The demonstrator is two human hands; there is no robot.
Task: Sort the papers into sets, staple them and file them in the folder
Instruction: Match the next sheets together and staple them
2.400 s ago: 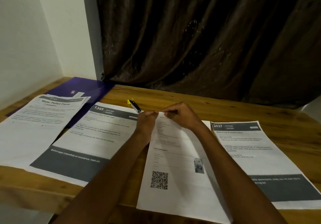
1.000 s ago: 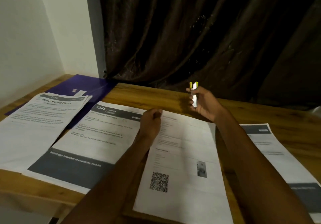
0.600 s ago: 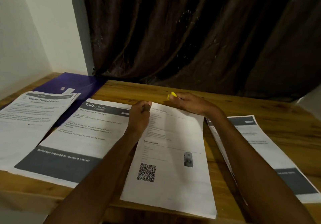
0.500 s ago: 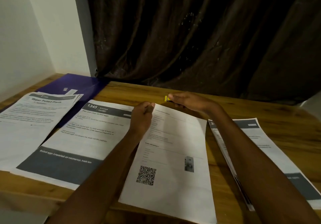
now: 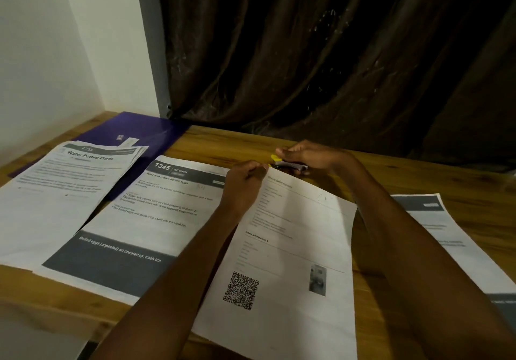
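Pinching the far left corner of the QR-code sheet point(image 5: 293, 248), the left hand point(image 5: 244, 185) is holding it down while the right hand point(image 5: 312, 154) is gripping the yellow-and-black stapler point(image 5: 287, 164) at that corner. Four paper sets are lying on the wooden table point(image 5: 391, 175): "Water Potted Plants" point(image 5: 55, 192), "1345 KITCHEN" point(image 5: 139, 220), the QR-code sheet and a right set point(image 5: 452, 237) running past the frame edge. The purple folder point(image 5: 139, 128) is lying far left.

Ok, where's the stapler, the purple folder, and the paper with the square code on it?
Stapler point(image 5: 290, 165), head view: its dark body, under the right hand.
Purple folder point(image 5: 156, 133), head view: bare cover near the wall corner.
Paper with the square code point(image 5: 293, 248), head view: the white middle of the sheet.
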